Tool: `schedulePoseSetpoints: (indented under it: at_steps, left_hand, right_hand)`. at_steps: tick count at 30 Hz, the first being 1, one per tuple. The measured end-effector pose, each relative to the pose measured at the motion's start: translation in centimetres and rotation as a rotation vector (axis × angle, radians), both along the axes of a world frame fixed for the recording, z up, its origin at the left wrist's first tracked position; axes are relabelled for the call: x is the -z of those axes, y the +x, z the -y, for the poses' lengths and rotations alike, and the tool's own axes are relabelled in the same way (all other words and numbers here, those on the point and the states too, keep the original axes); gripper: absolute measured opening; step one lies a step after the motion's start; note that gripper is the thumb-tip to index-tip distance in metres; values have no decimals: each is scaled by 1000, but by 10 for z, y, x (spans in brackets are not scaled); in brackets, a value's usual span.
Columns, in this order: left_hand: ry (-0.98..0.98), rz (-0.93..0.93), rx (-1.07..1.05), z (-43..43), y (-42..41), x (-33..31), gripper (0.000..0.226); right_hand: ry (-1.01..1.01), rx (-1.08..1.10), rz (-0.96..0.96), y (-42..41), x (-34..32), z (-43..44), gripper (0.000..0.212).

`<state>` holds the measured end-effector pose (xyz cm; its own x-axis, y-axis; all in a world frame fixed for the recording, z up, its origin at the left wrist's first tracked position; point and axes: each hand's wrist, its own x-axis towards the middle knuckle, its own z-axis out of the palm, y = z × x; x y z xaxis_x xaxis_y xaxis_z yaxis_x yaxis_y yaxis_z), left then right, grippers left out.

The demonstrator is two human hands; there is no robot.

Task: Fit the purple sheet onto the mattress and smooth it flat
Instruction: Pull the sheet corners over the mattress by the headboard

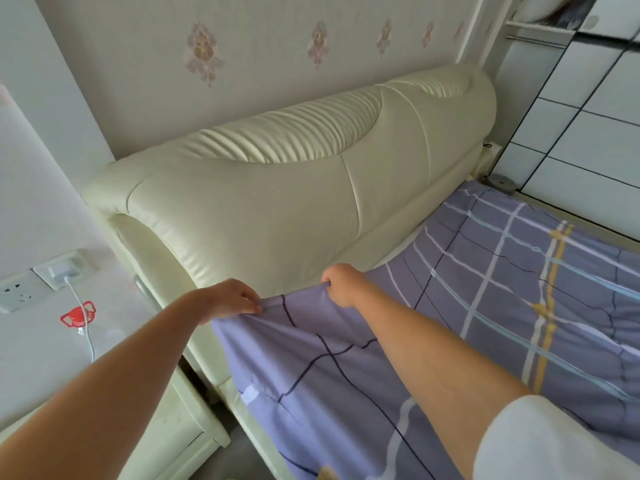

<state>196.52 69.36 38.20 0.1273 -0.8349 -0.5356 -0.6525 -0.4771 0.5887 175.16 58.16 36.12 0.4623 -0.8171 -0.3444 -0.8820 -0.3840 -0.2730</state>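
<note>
Together, left hand (228, 299) and right hand (343, 284), fingers pinching purple sheet (485, 306) edge, cream headboard (277, 209) just beyond

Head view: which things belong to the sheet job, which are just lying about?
Job: purple sheet, its edge gripped by left hand and right hand.
Idle: headboard, charger, white cable, nightstand, wardrobe.

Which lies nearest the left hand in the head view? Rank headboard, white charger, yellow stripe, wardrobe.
1. headboard: just beyond the left hand.
2. white charger: left, plugged into wall.
3. yellow stripe: right, on purple sheet.
4. wardrobe: far right, beyond bed.
</note>
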Motion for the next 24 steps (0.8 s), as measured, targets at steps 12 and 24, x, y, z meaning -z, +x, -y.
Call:
schedulePoseSetpoints:
  at_steps: [12, 24]
  left_hand:
    - [225, -95, 236, 44, 84, 5, 17]
    - [241, -97, 253, 30, 139, 34, 8]
  right_hand:
    - [-5, 168, -2, 90, -24, 11, 28]
    - [27, 136, -38, 155, -9, 3, 27]
